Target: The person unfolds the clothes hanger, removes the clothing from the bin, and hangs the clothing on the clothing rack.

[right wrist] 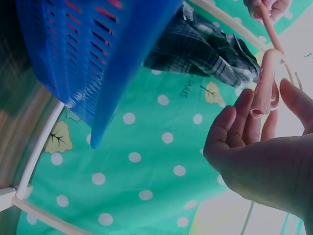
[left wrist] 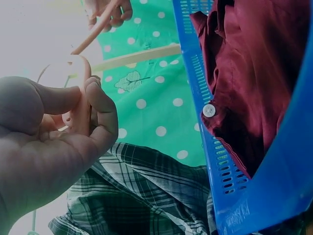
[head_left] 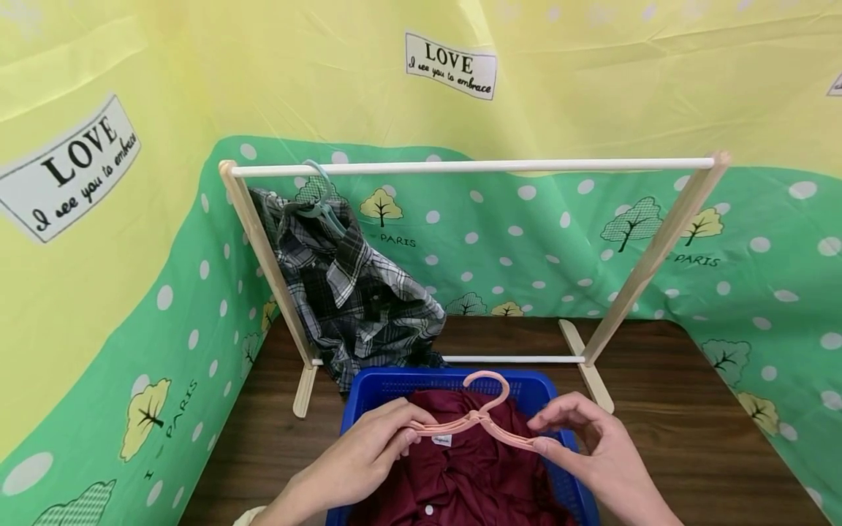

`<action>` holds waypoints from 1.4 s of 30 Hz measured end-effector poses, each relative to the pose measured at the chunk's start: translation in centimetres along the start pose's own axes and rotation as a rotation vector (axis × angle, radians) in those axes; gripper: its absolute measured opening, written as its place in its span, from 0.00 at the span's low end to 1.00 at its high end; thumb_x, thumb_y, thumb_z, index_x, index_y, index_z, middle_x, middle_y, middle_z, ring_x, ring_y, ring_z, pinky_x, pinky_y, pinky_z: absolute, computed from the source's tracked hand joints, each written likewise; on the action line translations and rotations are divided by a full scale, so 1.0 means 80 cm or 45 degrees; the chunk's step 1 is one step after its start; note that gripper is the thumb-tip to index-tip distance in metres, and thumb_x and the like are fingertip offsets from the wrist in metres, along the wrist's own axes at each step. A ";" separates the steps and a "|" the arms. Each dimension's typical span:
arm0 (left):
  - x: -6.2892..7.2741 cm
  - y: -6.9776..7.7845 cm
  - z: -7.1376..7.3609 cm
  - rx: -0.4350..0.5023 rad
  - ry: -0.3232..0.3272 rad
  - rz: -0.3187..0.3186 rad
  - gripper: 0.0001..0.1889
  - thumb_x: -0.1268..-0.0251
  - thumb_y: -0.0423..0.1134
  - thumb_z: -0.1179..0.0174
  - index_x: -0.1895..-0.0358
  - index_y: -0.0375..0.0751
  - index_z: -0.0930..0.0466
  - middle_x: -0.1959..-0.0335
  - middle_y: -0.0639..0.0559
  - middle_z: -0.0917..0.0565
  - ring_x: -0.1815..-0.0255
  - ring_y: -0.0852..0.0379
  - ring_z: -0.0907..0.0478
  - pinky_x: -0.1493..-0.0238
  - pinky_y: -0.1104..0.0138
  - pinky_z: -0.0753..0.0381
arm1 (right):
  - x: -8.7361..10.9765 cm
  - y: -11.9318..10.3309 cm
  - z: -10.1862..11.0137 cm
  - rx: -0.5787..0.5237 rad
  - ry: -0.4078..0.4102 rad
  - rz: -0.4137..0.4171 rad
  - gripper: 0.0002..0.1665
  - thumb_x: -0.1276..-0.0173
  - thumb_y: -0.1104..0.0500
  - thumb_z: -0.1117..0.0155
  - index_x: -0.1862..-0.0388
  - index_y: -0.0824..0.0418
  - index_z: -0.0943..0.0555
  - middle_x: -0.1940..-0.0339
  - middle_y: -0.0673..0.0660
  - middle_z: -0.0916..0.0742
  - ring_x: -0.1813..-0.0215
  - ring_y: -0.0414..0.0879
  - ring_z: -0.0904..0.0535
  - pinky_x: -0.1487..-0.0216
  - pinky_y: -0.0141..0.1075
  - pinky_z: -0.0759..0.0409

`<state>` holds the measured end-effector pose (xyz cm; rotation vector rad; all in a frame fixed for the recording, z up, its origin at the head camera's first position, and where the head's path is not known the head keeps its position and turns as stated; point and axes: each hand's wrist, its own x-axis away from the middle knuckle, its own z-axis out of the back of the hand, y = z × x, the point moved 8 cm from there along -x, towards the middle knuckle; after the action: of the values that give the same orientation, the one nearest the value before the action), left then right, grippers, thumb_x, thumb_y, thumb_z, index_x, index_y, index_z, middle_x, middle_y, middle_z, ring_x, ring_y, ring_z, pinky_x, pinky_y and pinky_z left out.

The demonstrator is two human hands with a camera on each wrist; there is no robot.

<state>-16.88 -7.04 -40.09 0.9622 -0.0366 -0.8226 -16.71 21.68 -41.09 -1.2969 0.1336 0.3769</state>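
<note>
A pink clothes hanger is held level over a blue basket, its hook pointing up and away from me. My left hand pinches the hanger's left arm between thumb and fingers. At the right end is my right hand, its thumb against the tip and the index finger raised a little apart; in the right wrist view, its fingers bend around the hanger's end. Beneath the hanger, a dark red shirt with white buttons lies bunched in the basket.
Behind the basket stands a clothes rack with a white top rail and wooden legs. A plaid shirt hangs at its left end on a blue-green hanger. Patterned cloth lines the walls around the brown wooden table.
</note>
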 end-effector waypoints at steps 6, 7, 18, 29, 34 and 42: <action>0.002 -0.002 0.001 0.000 0.005 0.048 0.13 0.08 0.35 0.50 0.38 0.52 0.16 0.57 0.61 0.22 0.61 0.70 0.25 0.60 0.72 0.19 | 0.002 -0.002 0.002 0.045 0.063 0.029 0.15 0.33 0.79 0.25 0.53 0.66 0.15 0.62 0.54 0.07 0.58 0.41 0.11 0.51 0.29 0.18; 0.002 -0.003 0.000 -0.005 0.007 0.049 0.13 0.08 0.35 0.50 0.38 0.52 0.16 0.58 0.62 0.22 0.61 0.70 0.26 0.60 0.72 0.19 | 0.003 -0.002 0.003 0.032 0.077 0.027 0.14 0.32 0.79 0.26 0.53 0.67 0.15 0.62 0.54 0.07 0.58 0.41 0.11 0.52 0.29 0.19; 0.000 -0.005 -0.001 -0.076 0.032 0.036 0.13 0.08 0.35 0.51 0.38 0.53 0.17 0.60 0.64 0.24 0.60 0.69 0.28 0.56 0.71 0.24 | 0.009 0.013 0.012 -0.212 0.229 -0.165 0.12 0.29 0.80 0.30 0.53 0.68 0.15 0.63 0.55 0.07 0.56 0.43 0.08 0.57 0.33 0.15; 0.000 -0.003 -0.002 -0.126 0.031 0.038 0.13 0.08 0.35 0.51 0.39 0.52 0.17 0.54 0.63 0.20 0.54 0.66 0.27 0.51 0.70 0.24 | 0.003 0.003 0.021 -0.200 0.223 -0.148 0.15 0.29 0.80 0.30 0.46 0.72 0.17 0.58 0.56 0.08 0.55 0.44 0.11 0.55 0.33 0.12; -0.001 0.004 -0.007 -0.168 0.008 0.000 0.13 0.09 0.34 0.49 0.39 0.51 0.17 0.51 0.63 0.18 0.50 0.66 0.24 0.46 0.67 0.20 | -0.003 -0.010 0.020 -0.163 0.190 -0.100 0.19 0.30 0.81 0.29 0.43 0.71 0.14 0.56 0.57 0.08 0.52 0.44 0.12 0.49 0.30 0.14; 0.000 0.007 -0.015 -0.149 -0.045 0.001 0.13 0.09 0.34 0.50 0.37 0.51 0.18 0.48 0.60 0.17 0.47 0.67 0.22 0.43 0.67 0.19 | -0.011 -0.028 -0.009 -0.059 -0.024 0.085 0.23 0.28 0.80 0.30 0.38 0.67 0.13 0.55 0.57 0.08 0.52 0.45 0.14 0.50 0.31 0.16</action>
<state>-16.09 -6.02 -40.38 0.8372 -0.0186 -0.8319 -16.69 20.36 -38.94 -1.3366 0.1532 0.4519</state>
